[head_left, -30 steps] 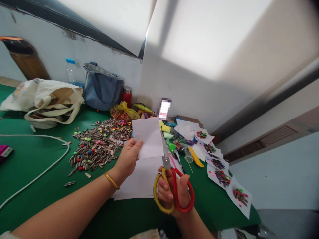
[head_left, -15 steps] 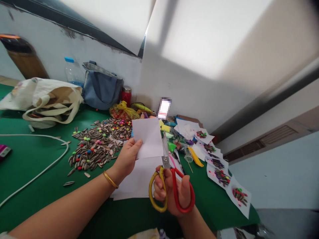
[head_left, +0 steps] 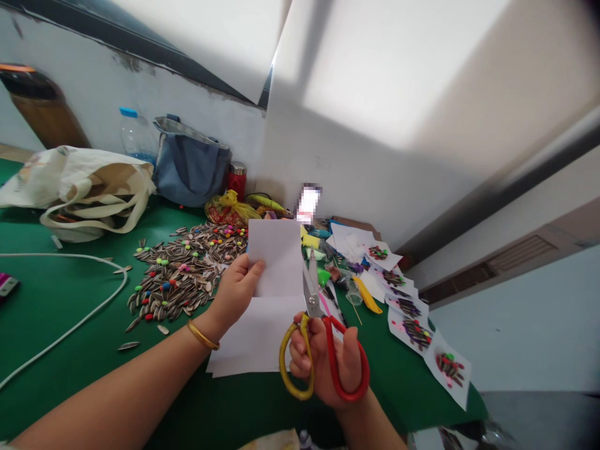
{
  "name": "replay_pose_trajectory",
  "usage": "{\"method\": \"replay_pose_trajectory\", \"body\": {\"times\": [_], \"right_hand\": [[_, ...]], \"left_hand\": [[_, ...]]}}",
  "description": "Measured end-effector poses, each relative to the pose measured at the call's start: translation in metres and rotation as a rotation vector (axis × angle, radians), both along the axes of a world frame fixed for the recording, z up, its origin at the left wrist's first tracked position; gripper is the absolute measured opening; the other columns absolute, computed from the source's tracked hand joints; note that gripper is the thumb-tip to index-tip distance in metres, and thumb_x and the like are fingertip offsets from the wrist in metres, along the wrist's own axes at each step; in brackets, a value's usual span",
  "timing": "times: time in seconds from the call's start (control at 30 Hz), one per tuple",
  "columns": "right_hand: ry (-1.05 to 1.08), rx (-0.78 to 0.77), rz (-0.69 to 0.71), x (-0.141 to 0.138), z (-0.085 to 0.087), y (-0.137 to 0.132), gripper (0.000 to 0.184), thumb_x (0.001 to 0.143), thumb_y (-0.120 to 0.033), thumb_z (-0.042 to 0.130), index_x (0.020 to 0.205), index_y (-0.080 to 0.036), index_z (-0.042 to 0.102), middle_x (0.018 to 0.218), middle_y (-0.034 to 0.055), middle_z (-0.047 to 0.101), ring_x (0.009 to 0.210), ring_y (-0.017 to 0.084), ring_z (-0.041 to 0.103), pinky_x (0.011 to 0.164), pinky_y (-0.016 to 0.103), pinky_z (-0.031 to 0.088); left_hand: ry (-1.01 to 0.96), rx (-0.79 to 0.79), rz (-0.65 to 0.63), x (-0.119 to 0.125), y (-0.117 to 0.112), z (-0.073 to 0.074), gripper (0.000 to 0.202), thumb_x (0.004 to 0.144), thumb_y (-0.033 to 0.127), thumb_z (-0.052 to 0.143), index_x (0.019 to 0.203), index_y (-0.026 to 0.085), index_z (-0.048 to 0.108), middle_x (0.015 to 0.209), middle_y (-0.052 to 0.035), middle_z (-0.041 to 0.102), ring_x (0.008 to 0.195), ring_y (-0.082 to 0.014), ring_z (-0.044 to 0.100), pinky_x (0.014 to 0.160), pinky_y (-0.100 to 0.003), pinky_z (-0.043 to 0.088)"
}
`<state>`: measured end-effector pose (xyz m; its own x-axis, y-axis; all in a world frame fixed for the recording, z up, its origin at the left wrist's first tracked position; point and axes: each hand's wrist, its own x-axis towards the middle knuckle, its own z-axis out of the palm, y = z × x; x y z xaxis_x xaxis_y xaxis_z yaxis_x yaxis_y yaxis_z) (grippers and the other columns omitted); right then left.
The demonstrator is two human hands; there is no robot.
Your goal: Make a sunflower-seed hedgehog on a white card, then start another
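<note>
My left hand (head_left: 237, 287) pinches the left edge of a blank white sheet of paper (head_left: 276, 256), raised above the table. My right hand (head_left: 328, 362) is wrapped round a pair of scissors (head_left: 313, 300) with one yellow and one red handle. The blades point up and stand slightly apart, close beside the paper's right edge. Below the raised sheet, more white paper (head_left: 255, 337) lies flat on the green table. Left of it spreads a pile of sunflower seeds (head_left: 187, 275), striped, with some brightly coloured ones among them.
White cards with seed pictures (head_left: 417, 331) line the table's right side, near a yellow utility knife (head_left: 367, 295). At the back stand a blue bag (head_left: 192, 165), a red flask (head_left: 237, 181) and a lit phone (head_left: 308, 203). A white cable (head_left: 107, 300) curves across the left.
The scissor blades have spread a little wider. My left hand and the sheet have shifted slightly left and up.
</note>
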<state>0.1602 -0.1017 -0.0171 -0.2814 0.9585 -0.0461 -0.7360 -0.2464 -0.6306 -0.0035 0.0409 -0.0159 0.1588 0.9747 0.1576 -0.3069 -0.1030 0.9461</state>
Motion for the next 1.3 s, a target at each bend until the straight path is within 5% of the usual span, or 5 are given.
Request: {"method": "replay_pose_trajectory", "body": {"times": [0.3, 1.1, 1.3], "right_hand": [[0.019, 0.001, -0.006, -0.002, 0.001, 0.004, 0.078, 0.071, -0.083, 0.058, 0.115, -0.019, 0.060, 0.082, 0.0005, 0.048, 0.059, 0.010, 0.033, 0.056, 0.024, 0.027], [0.012, 0.085, -0.145, 0.001, -0.008, 0.007, 0.066, 0.078, -0.072, 0.065, 0.113, -0.016, 0.066, 0.067, -0.0058, 0.044, 0.043, 0.001, 0.022, 0.041, 0.016, 0.020], [-0.007, 0.090, -0.122, 0.001, -0.006, 0.007, 0.071, 0.076, -0.079, 0.060, 0.110, -0.018, 0.065, 0.069, -0.0042, 0.046, 0.045, 0.003, 0.025, 0.042, 0.018, 0.020]], "left_hand": [[-0.166, -0.194, -0.170, 0.012, -0.011, -0.007, 0.034, 0.079, 0.044, 0.073, 0.101, 0.019, 0.067, 0.092, -0.0036, 0.073, 0.072, -0.0165, 0.063, 0.065, -0.026, 0.052], [-0.211, -0.234, -0.210, 0.016, -0.016, -0.008, 0.039, 0.081, 0.044, 0.072, 0.112, 0.020, 0.065, 0.100, -0.0056, 0.074, 0.081, -0.0186, 0.069, 0.069, -0.027, 0.053], [-0.234, -0.253, -0.227, 0.017, -0.017, -0.007, 0.040, 0.079, 0.044, 0.073, 0.111, 0.021, 0.065, 0.100, -0.0053, 0.074, 0.081, -0.0192, 0.069, 0.069, -0.028, 0.055]]}}
